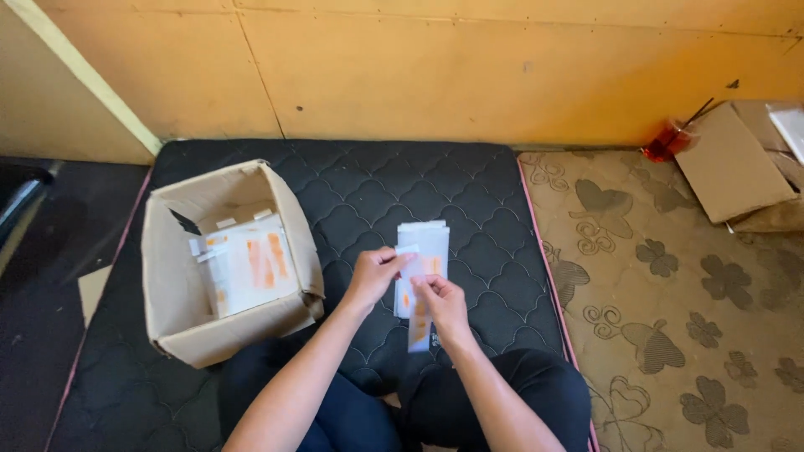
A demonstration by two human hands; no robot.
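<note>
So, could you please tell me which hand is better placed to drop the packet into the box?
Probably the left hand: it grips the packet and sits nearer the cardboard box.

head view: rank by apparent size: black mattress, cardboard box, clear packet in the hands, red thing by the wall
1. black mattress
2. cardboard box
3. clear packet, held by both hands
4. red thing, though it is farther away, so unsure

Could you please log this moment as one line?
left hand: pinching white strip | right hand: holding clear packet | cardboard box: open beside, packets inside
</note>
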